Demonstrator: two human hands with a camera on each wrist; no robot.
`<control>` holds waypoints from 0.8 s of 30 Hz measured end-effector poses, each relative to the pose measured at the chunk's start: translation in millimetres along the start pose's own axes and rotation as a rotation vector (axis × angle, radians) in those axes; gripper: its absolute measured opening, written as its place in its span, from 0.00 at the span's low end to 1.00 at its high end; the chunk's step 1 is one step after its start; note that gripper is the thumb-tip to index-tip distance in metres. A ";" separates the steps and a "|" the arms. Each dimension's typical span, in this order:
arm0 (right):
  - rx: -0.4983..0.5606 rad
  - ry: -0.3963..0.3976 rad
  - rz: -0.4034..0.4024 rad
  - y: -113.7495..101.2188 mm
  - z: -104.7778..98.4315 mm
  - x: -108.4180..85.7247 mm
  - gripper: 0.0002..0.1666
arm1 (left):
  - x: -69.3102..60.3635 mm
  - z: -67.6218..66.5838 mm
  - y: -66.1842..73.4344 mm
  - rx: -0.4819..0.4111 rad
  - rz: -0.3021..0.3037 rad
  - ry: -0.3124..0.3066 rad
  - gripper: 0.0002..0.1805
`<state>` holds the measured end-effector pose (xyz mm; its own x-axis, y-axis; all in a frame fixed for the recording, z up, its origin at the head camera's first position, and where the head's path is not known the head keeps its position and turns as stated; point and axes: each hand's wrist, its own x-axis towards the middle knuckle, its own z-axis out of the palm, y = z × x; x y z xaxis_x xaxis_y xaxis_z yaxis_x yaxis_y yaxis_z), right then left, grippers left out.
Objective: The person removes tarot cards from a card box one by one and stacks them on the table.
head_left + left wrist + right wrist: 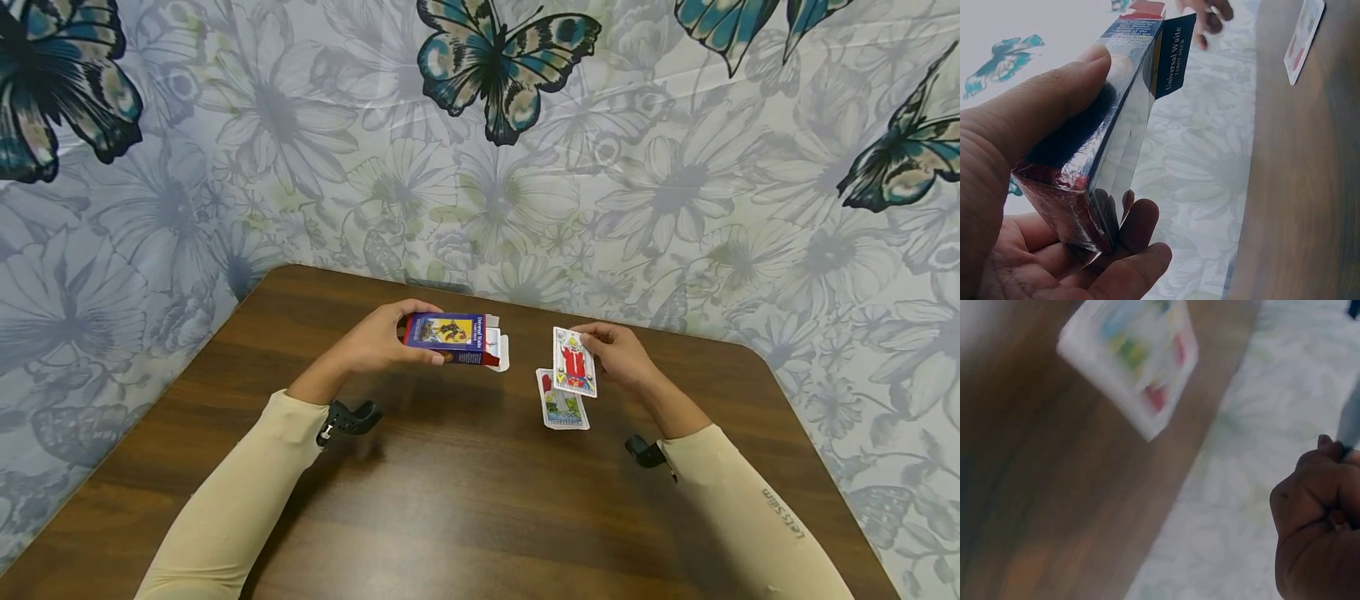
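Note:
My left hand [375, 340] grips a blue tarot card box [450, 335] by its left end, thumb on one face and fingers around the other side. At the box's right end the flaps [503, 350] stand open; the left wrist view shows "Universal Waite" on a dark flap [1175, 59]. With thumb and fingers, my right hand [621, 357] pinches a tarot card [574, 367] showing a red-robed figure. That card overlaps a small stack of tarot cards [564, 414] on the table in the head view. The right wrist view has the stack [1141, 356] blurred.
Both hands work above a brown wood-grain table [450, 500] with rounded far corners. Behind its far edge hangs a pale floral cloth [337, 192] printed with teal butterflies. Dark straps [351, 418] circle both wrists over cream sleeves [240, 492].

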<state>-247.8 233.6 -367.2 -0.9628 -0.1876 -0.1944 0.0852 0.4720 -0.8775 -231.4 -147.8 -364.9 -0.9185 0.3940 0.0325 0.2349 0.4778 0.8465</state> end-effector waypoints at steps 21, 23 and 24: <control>-0.710 0.064 -0.015 44.5 24.6 29.1 0.13 | 1.4 0.4 -1.4 -0.003 -0.010 -0.006 0.40; -0.743 0.056 0.006 42.2 26.8 29.2 0.13 | 1.9 0.4 -1.9 -0.003 -0.013 -0.007 0.40; -0.755 0.056 0.018 41.3 27.8 29.4 0.12 | 2.0 0.4 -2.2 -0.003 -0.014 -0.006 0.40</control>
<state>-265.4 223.7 -421.3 -0.9763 -0.1392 -0.1657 -0.0778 0.9402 -0.3316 -233.6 -147.7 -367.0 -0.9197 0.3922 0.0173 0.2210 0.4808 0.8485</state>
